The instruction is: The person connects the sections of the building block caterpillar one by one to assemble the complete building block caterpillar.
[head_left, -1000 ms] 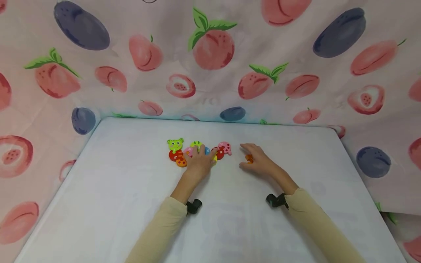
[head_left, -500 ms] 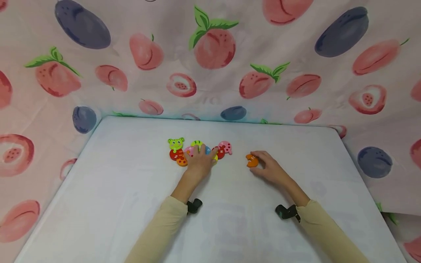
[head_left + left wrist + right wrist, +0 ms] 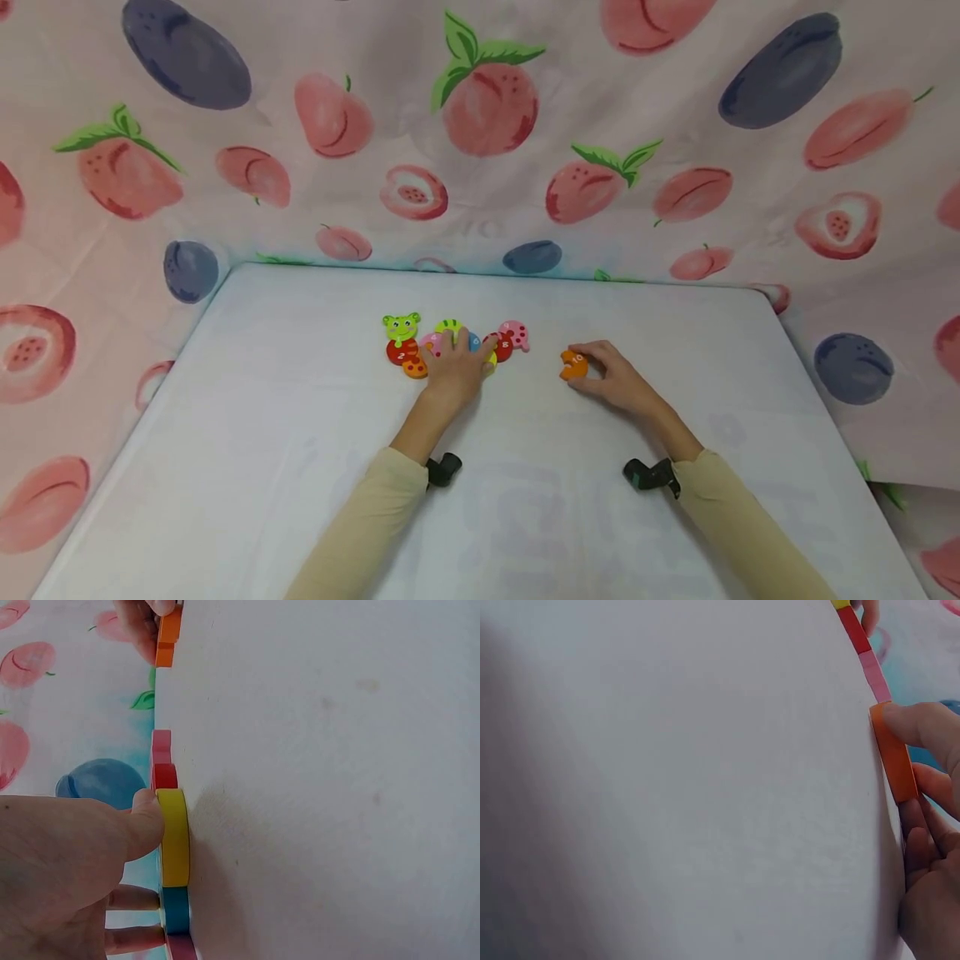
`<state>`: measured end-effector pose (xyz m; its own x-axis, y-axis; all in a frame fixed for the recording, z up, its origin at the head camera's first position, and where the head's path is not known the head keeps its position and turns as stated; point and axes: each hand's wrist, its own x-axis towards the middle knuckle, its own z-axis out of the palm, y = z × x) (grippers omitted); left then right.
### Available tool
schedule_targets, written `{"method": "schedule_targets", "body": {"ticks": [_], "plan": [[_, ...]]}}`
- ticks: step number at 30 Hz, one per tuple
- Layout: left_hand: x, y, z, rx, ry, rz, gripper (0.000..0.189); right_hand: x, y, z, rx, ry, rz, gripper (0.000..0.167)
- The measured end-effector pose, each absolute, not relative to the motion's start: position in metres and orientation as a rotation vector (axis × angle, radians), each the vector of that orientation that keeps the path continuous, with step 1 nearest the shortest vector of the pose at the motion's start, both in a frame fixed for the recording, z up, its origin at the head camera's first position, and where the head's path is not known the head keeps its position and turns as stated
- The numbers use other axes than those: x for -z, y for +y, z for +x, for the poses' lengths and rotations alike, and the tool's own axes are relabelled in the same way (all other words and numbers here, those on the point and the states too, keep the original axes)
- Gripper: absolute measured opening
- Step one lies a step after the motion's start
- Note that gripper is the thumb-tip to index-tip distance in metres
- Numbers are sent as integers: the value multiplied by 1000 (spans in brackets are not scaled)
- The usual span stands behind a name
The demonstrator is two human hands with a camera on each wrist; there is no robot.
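A row of colourful numbered caterpillar puzzle pieces lies on the white table, with a green smiling head piece (image 3: pixel 401 327) at its left end and a pink spotted piece (image 3: pixel 515 334) at its right. My left hand (image 3: pixel 454 369) rests on the middle of the row with fingers spread, partly hiding the pieces there. In the left wrist view the thumb touches the edge of a yellow piece (image 3: pixel 175 840). To the right of the row, apart from it, my right hand (image 3: pixel 618 379) pinches an orange puzzle piece (image 3: pixel 574 365) marked 10 between thumb and fingers. Its notched side faces the row.
The white table (image 3: pixel 525 500) runs back to a hanging cloth (image 3: pixel 480 208) printed with peaches and plums. Dark wrist cameras, such as the left one (image 3: pixel 445 470), sit at both sleeve cuffs.
My right hand has moved a little right, and the orange piece, mostly covered a second ago, now shows its number between the fingertips. My left hand has stayed on the row.
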<state>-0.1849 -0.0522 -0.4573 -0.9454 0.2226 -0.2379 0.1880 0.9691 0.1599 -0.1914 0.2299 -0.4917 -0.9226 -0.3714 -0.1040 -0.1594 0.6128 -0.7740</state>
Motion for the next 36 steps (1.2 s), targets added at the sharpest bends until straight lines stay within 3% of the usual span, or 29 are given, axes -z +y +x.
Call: {"method": "schedule_targets", "body": {"ticks": [13, 22, 30, 36], "plan": [[456, -53, -184, -209, 2856, 284, 57, 490, 231, -192, 1166, 2557, -535, 54], [455, -53, -184, -222, 2864, 294, 57, 488, 226, -191, 1268, 2506, -400, 57], [453, -52, -183, -251, 2839, 284, 56, 483, 191, -196, 1262, 2620, -197, 61], [454, -51, -184, -234, 2850, 287, 55, 481, 162, -201, 1285, 2685, -218, 60]]}}
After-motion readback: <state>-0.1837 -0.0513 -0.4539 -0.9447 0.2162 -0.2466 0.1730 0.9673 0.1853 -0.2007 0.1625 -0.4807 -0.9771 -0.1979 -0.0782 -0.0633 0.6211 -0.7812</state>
